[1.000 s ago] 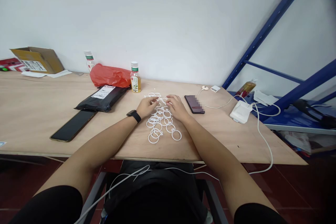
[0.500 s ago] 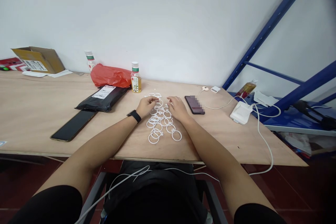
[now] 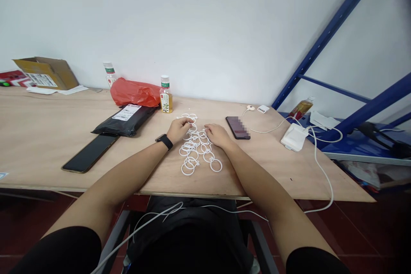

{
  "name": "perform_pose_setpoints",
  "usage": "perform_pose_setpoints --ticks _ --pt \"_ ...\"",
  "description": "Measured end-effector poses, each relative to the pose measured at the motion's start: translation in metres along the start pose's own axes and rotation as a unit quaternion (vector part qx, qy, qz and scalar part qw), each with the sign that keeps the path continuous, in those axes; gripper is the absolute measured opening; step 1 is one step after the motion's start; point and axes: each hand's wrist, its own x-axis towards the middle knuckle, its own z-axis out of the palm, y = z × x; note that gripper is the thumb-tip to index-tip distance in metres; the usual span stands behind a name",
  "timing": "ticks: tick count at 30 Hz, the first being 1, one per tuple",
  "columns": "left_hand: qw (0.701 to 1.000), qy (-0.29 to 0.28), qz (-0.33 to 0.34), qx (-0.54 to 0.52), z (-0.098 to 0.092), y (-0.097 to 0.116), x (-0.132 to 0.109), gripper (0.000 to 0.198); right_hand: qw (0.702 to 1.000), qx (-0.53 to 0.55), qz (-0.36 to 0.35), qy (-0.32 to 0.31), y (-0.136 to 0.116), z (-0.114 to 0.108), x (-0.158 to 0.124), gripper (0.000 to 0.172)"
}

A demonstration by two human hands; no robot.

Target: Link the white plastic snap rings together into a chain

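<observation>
Many thin white rings with small eyelets, white curtain rings [image 3: 193, 155] by their look, lie overlapping in two rows on the wooden table [image 3: 128, 175]. At the far end of the left row, my left hand [image 3: 178, 130], wearing a black watch [image 3: 165, 141], pinches one white ring [image 3: 192, 128] between thumb and fingers. Across a small gap, my right hand [image 3: 218, 134] rests by the top of the right row. Its fingertips are drawn together beside a ring there; what lies between them is too small to make out.
Left of the rings are a black phone [image 3: 90, 153], a black parcel [image 3: 126, 122], a red plastic bag [image 3: 135, 93] and a drink bottle [image 3: 166, 96]. On the right lie another phone [image 3: 237, 128], a white charger [image 3: 294, 137] and cables. A blue rack [image 3: 327, 23] stands beyond.
My right hand has dropped slightly toward the rings, and its fingertips have come together. My left hand stays nearly in place, the ring at its fingertips shifted a little.
</observation>
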Motion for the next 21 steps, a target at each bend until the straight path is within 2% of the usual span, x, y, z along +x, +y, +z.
perform_pose_setpoints --ticks 5,9,14,21 --pt "0.999 0.016 0.009 0.035 -0.003 0.006 -0.001 0.031 0.999 -0.025 0.022 -0.016 -0.002 -0.006 -0.001 0.034" --pt "0.999 0.02 0.005 0.035 -0.005 0.007 -0.002 0.033 0.999 -0.019 0.031 -0.002 -0.003 -0.007 -0.002 0.029" --pt "0.999 0.016 0.017 0.037 -0.006 0.008 -0.001 0.031 0.999 0.002 0.018 0.028 -0.002 -0.005 -0.003 0.026" --pt "0.996 -0.006 0.047 0.077 -0.004 0.013 -0.002 0.025 1.0 0.003 -0.007 0.022 0.0 -0.003 -0.001 0.022"
